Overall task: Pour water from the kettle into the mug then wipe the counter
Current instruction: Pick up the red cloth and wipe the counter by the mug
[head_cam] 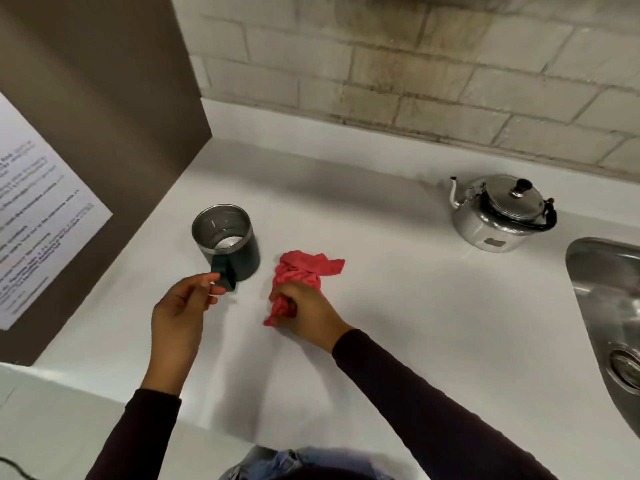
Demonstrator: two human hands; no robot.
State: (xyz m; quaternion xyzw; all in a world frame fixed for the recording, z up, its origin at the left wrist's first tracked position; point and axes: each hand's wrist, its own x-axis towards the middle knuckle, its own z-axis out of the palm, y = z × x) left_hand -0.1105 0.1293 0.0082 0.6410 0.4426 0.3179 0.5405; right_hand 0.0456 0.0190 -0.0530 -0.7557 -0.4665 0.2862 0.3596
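A dark green mug (228,237) with a steel inside stands upright on the white counter (415,306), left of centre. My left hand (183,310) pinches its handle between thumb and fingers. Just right of the mug lies a crumpled red cloth (304,271), pressed on the counter under my right hand (304,310), whose fingers are bunched around its near end. A shiny steel kettle (498,216) with a black handle and knob sits at the back right, spout pointing left, away from both hands.
A steel sink (609,313) with a drain is set into the counter at the right edge. A brown panel (104,133) with a printed white sheet stands on the left. A pale brick wall runs along the back.
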